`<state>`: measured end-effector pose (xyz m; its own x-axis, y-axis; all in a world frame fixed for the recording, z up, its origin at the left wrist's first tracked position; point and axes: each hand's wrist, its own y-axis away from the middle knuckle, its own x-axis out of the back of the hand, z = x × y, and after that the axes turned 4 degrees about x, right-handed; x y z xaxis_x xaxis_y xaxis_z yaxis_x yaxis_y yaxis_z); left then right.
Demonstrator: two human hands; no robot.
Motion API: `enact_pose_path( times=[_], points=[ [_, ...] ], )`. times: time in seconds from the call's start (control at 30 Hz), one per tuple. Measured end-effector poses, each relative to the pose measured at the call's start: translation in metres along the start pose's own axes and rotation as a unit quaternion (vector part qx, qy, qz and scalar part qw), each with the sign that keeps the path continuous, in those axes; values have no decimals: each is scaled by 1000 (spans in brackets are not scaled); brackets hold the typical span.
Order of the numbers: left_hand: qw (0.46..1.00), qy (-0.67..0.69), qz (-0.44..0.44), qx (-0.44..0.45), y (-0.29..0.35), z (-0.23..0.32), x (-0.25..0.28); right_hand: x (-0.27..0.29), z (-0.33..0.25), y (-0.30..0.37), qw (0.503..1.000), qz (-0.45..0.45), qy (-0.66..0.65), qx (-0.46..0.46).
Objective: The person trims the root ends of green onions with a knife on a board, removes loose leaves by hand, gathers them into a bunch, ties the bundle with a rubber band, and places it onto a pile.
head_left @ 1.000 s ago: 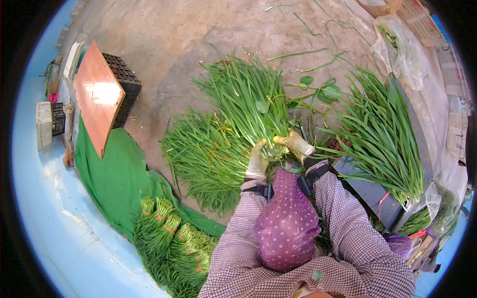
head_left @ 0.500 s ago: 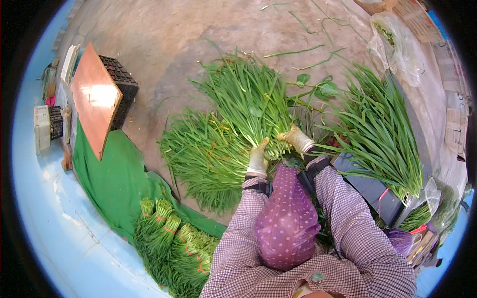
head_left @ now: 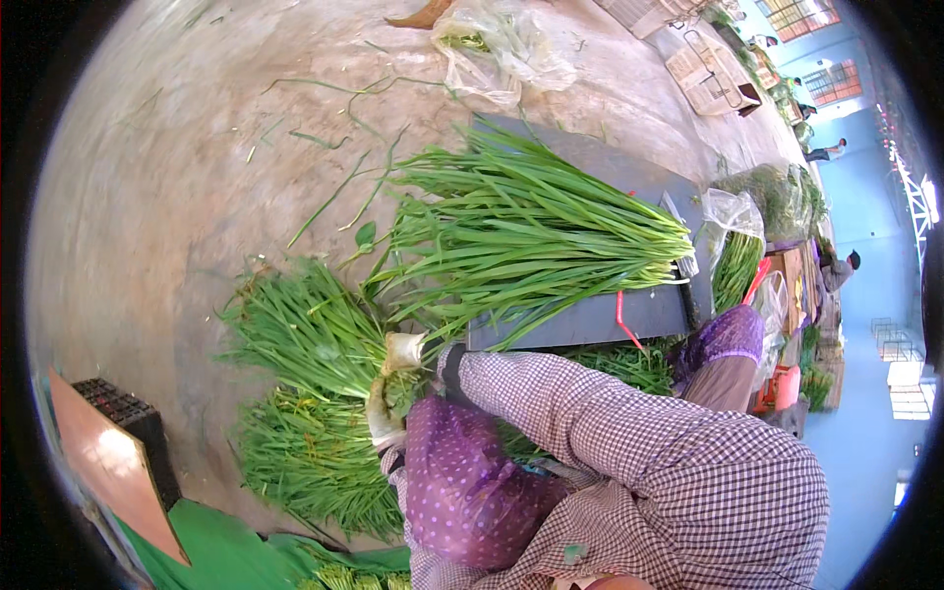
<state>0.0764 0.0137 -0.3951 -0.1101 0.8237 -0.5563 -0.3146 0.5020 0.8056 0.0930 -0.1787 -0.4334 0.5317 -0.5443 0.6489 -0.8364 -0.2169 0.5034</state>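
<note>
Both my hands wear pale gloves. My right hand (head_left: 403,351) and my left hand (head_left: 381,421) are closed around the base of a bunch of long green leaves (head_left: 310,334), which fans out to the left over the concrete floor. Just below it lies a second heap of the same leaves (head_left: 300,462). A much larger pile of long green stalks (head_left: 536,231) rests on a dark flat board (head_left: 590,317) to the right of my hands. A purple dotted cloth (head_left: 462,487) covers my lap beneath my checked sleeves.
A black crate with a brown board (head_left: 113,457) leaning on it stands at lower left, beside a green cloth (head_left: 231,551). Clear plastic bags (head_left: 492,44) lie at the top and more bagged greens (head_left: 737,256) at right. Two people (head_left: 836,270) stand far right.
The view has swung to the right, so the bunch and my hands now sit lower left. My hands stay closed on the bunch's base, now closer together.
</note>
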Motion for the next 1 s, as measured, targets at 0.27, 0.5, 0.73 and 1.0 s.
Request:
enact_pose_path(
  times=[0.27,0.5,0.73,1.0],
  points=[
    [859,-442,-23,-257,7,1,6,11,-16,33,944,23,-294,-150],
    [886,-369,147,-240,5,-4,-12,72,-75,61,761,99,-609,-200],
    [951,-112,272,-91,-59,-14,-5,203,-157,151,794,198,-571,-69],
    [974,-72,183,-113,-12,-15,-20,249,-165,171,837,182,-511,-74]
  ],
)
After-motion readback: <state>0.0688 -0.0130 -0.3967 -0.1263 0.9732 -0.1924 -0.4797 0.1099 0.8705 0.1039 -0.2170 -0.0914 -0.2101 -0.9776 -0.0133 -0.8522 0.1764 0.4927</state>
